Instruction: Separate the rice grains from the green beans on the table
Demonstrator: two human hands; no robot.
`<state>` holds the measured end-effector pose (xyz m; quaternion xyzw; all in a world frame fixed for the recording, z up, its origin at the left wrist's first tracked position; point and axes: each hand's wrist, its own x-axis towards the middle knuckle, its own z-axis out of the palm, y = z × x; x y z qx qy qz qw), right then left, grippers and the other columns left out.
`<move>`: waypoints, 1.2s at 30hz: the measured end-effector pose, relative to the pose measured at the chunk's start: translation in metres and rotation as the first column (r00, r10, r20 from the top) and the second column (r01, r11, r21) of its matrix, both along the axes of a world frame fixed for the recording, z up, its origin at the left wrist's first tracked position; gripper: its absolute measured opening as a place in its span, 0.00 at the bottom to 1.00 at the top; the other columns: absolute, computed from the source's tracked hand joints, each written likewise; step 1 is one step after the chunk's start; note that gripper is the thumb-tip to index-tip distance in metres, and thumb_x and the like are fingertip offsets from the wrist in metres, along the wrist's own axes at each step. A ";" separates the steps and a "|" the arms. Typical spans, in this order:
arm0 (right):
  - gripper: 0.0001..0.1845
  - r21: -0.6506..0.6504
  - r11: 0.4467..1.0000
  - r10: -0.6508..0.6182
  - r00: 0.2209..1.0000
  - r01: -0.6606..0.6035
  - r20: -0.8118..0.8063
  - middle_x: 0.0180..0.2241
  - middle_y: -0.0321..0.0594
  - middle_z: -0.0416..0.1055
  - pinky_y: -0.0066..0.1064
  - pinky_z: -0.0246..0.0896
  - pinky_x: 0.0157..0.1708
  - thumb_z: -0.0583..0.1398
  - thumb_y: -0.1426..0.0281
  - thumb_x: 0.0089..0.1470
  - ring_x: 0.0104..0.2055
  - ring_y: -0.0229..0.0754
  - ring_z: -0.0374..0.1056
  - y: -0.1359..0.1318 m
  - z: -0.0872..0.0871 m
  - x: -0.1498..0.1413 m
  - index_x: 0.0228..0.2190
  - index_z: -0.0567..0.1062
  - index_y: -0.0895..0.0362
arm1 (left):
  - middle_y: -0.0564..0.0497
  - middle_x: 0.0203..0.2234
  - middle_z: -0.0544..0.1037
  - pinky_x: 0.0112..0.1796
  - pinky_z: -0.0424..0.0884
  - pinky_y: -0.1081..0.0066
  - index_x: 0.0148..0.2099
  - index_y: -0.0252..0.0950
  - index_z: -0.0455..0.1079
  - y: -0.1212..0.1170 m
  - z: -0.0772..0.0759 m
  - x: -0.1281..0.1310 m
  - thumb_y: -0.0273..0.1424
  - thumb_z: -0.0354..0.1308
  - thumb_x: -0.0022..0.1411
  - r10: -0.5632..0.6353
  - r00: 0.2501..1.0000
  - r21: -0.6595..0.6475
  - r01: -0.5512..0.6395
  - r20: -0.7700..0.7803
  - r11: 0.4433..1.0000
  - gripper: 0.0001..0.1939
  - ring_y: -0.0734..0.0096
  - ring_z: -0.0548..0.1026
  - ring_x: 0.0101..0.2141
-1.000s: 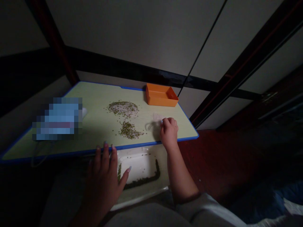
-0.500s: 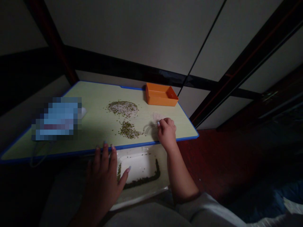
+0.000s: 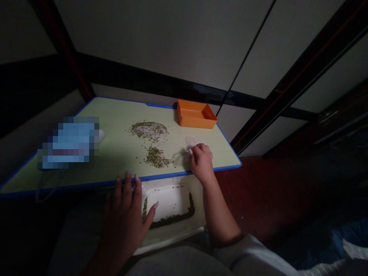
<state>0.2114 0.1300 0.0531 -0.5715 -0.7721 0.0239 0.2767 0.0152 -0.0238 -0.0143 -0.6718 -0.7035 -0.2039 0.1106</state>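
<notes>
My right hand [image 3: 201,159] is closed, fingers curled, over the right part of the table. It grips a clear thing with a curved rim [image 3: 179,156], mostly hidden by the fingers and too faint to name. Left of it lies a small heap of green beans [image 3: 156,157]. Behind that heap, green beans and pale grains lie in a mixed pile [image 3: 149,131]. Just beyond my right fingers is a thin patch of pale grains [image 3: 192,141]. My left hand [image 3: 126,209] is open, fingers spread, its tips at the table's front edge.
An orange open box [image 3: 197,122] stands at the back right of the blue-edged table [image 3: 115,115]. Below the front edge sits a white basin [image 3: 169,201] with green beans along its inner sides. A blurred-out blue object [image 3: 70,142] lies on the left, with a cord hanging.
My right hand has shifted slightly left with the clear thing. The left hand, the piles and the box look the same.
</notes>
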 end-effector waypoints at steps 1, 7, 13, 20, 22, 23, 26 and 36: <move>0.10 0.002 1.000 -0.004 1.000 0.004 -0.002 0.42 0.43 0.70 0.36 0.50 0.40 0.53 0.70 0.62 0.46 0.47 0.60 0.000 0.000 0.000 0.34 0.74 0.54 | 0.25 0.69 0.47 0.60 0.54 0.38 0.69 0.24 0.47 0.000 0.000 0.000 0.42 0.44 0.65 0.001 1.000 -0.001 -0.001 0.004 1.000 0.37 0.34 0.42 0.69; 0.10 0.018 1.000 0.006 0.999 -0.005 -0.040 0.41 0.43 0.70 0.36 0.52 0.41 0.53 0.70 0.62 0.46 0.47 0.61 0.001 -0.002 -0.002 0.33 0.74 0.54 | 0.26 0.69 0.45 0.61 0.52 0.38 0.70 0.26 0.44 0.000 -0.001 -0.002 0.43 0.45 0.65 0.001 1.000 -0.023 -0.001 0.016 1.000 0.39 0.35 0.41 0.69; 0.09 0.065 0.998 0.012 0.999 -0.010 -0.037 0.40 0.45 0.71 0.38 0.52 0.43 0.54 0.70 0.61 0.46 0.48 0.60 -0.001 -0.001 -0.003 0.33 0.74 0.55 | 0.29 0.70 0.44 0.62 0.51 0.39 0.71 0.29 0.39 -0.001 -0.002 -0.002 0.43 0.46 0.64 -0.002 0.999 -0.020 0.002 0.040 1.000 0.40 0.38 0.39 0.70; 0.10 0.061 0.997 -0.046 0.999 0.047 -0.022 0.40 0.46 0.71 0.38 0.52 0.42 0.54 0.71 0.61 0.45 0.49 0.61 0.001 0.000 0.001 0.33 0.74 0.55 | 0.28 0.69 0.46 0.62 0.51 0.39 0.71 0.27 0.42 -0.001 0.000 -0.001 0.43 0.45 0.65 0.002 0.999 -0.016 -0.001 0.037 1.000 0.39 0.37 0.40 0.70; 0.10 0.072 0.996 -0.054 0.998 0.055 -0.017 0.40 0.47 0.71 0.38 0.53 0.42 0.53 0.71 0.61 0.45 0.49 0.61 0.002 -0.001 0.001 0.32 0.74 0.55 | 0.27 0.69 0.46 0.61 0.51 0.39 0.70 0.26 0.44 0.000 -0.001 -0.001 0.43 0.45 0.65 0.002 0.999 -0.018 -0.002 0.040 1.000 0.39 0.36 0.41 0.69; 0.10 0.077 0.995 -0.060 0.998 0.061 -0.015 0.39 0.47 0.71 0.38 0.53 0.42 0.53 0.71 0.61 0.45 0.49 0.61 0.003 -0.002 0.001 0.32 0.74 0.55 | 0.27 0.69 0.46 0.61 0.51 0.39 0.70 0.26 0.44 0.000 -0.001 -0.001 0.43 0.45 0.65 0.001 0.999 -0.018 -0.001 0.043 1.000 0.39 0.36 0.41 0.69; 0.11 0.075 0.995 -0.072 0.997 0.073 -0.013 0.39 0.47 0.71 0.38 0.53 0.42 0.53 0.71 0.62 0.44 0.49 0.61 0.004 -0.003 0.000 0.32 0.74 0.55 | 0.28 0.70 0.45 0.62 0.51 0.39 0.71 0.28 0.43 -0.001 -0.001 -0.001 0.43 0.45 0.65 -0.001 0.998 -0.019 0.002 0.056 1.000 0.39 0.37 0.40 0.70; 0.12 0.101 0.989 -0.109 0.994 0.110 -0.011 0.37 0.48 0.72 0.38 0.54 0.40 0.53 0.71 0.62 0.43 0.49 0.62 0.007 -0.006 0.000 0.31 0.74 0.56 | 0.26 0.69 0.48 0.60 0.53 0.38 0.69 0.24 0.47 -0.001 0.003 0.000 0.42 0.45 0.65 -0.001 0.999 -0.007 0.002 0.052 1.000 0.38 0.35 0.42 0.69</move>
